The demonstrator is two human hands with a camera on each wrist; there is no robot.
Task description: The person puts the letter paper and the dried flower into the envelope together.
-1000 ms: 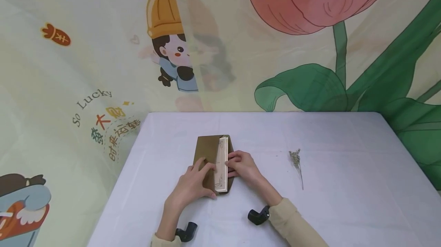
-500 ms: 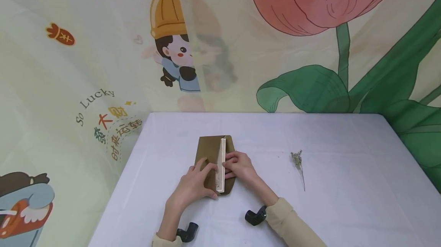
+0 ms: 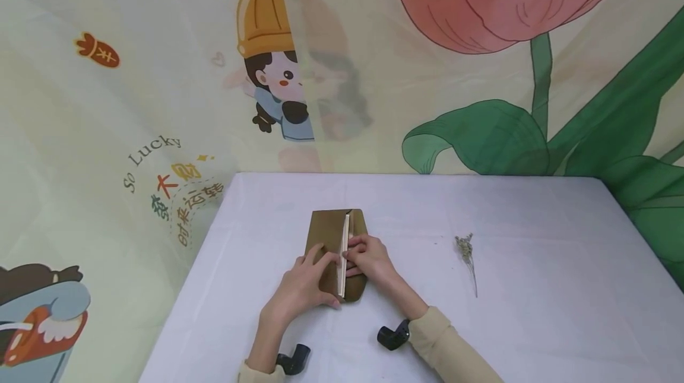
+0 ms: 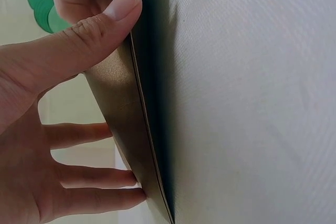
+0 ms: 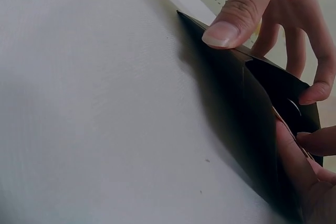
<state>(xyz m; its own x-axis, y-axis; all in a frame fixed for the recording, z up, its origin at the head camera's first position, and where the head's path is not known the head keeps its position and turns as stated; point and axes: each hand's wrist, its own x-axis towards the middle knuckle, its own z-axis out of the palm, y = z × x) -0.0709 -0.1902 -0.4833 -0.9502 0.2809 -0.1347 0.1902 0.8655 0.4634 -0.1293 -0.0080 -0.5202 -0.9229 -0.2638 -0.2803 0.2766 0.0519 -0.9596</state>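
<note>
A brown envelope lies on the white-covered table with its flap folded out to the right. A cream card stands on edge along the envelope's mouth, partly inside it by the look of it. My left hand holds the envelope from the left, thumb at its near edge and fingertips on its face; the left wrist view shows the thumb against the envelope edge. My right hand pinches the card from the right. In the right wrist view, right fingers reach into the dark opening beside the card.
A small sprig of dried flowers lies on the table to the right. Black wrist devices sit at both cuffs. A printed cloth backdrop hangs behind the table.
The card has tipped from showing its patterned face to nearly edge-on, and my right hand has moved slightly left with it. My left hand keeps its place on the envelope.
</note>
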